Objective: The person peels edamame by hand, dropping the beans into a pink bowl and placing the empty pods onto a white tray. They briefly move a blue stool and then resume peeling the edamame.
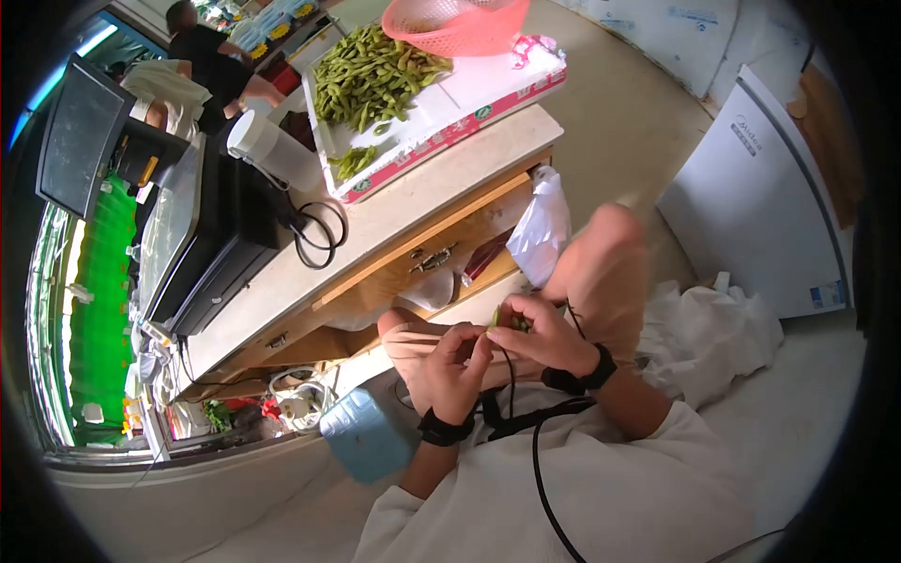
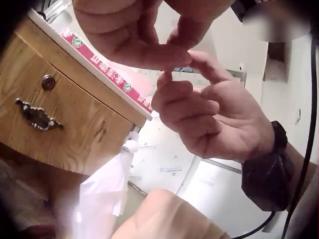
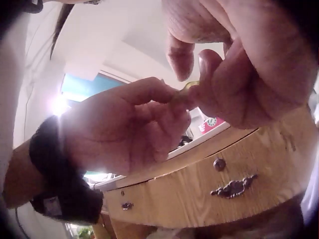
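Over the lap, the fingertips of both hands meet at a small green soybean pod [image 1: 496,318]. My left hand [image 1: 454,373] pinches it with thumb and forefinger from one side. From the other side my right hand [image 1: 546,336] grips it, its fingers curled, with a bit more green showing among them. The right wrist view shows only a thin yellow-green edge of the pod [image 3: 191,85] between the fingertips. In the left wrist view, the fingers hide it. A heap of soybean pods [image 1: 371,75] lies in a white-and-pink box [image 1: 450,141] on the counter.
A pink basket [image 1: 455,26] sits on the box's far end. The wooden counter [image 1: 375,253] also bears a monitor and a plastic jug [image 1: 272,150]. A white bag [image 1: 542,230] hangs at its corner. A blue bin [image 1: 366,436] stands left; a white fridge [image 1: 755,197] stands right.
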Demonstrator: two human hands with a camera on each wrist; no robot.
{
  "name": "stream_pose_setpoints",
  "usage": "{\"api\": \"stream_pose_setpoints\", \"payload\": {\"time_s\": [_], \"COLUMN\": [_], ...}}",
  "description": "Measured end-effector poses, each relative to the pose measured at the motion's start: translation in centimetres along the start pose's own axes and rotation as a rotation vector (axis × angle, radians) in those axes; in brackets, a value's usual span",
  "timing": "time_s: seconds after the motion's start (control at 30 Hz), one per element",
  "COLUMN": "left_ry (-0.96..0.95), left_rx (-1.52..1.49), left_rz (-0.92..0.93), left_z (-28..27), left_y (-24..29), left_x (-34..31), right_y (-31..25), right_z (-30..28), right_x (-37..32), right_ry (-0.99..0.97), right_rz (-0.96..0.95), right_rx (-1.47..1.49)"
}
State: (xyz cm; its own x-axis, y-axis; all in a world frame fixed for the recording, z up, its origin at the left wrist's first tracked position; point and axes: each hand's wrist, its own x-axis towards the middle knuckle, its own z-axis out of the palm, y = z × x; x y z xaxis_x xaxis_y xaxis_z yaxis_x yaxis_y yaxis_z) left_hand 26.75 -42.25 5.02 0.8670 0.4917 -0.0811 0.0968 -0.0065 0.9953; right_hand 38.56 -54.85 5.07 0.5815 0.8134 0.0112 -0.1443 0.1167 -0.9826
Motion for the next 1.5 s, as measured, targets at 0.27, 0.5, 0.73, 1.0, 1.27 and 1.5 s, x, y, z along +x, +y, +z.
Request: {"api": "stream_pose_setpoints", "payload": {"time_s": [0.27,0.5,0.73,1.0,1.27,1.5], "left_ry": [0.046,0.010,0.098,0.162,0.004,-0.182], "left_rx": [0.260,0.319,0.034,-0.371,-0.063,-0.075], "left_rz": [0.064,-0.090,-0.081,-0.090,-0.126,-0.245], "left_z": [0.2,-1.3,-2.3,-2.1,-2.9,-3.6], "left_y": [1.0,0.0,-1.0,-1.2,-0.7,0.1], "left_x": [-1.3,-2.5,-2.4,-2.2,-0.2,3.0], "right_y": [1.6,2.9,2.5,2.6,1.3,-0.5], "right_z": [-0.7,-0.9,0.5,2.8,0.7,-1.0], "right_x": [0.7,1.4,2.2,1.8,3.2,5.2], "right_ry": [-0.229,-0.460,-0.456,-0.341,-0.252,-0.327], "right_rz": [0.066,0.183,0.267,0.369,0.282,0.093], "right_rx": [0.056,0.036,0.073,0.457,0.052,-0.225]}}
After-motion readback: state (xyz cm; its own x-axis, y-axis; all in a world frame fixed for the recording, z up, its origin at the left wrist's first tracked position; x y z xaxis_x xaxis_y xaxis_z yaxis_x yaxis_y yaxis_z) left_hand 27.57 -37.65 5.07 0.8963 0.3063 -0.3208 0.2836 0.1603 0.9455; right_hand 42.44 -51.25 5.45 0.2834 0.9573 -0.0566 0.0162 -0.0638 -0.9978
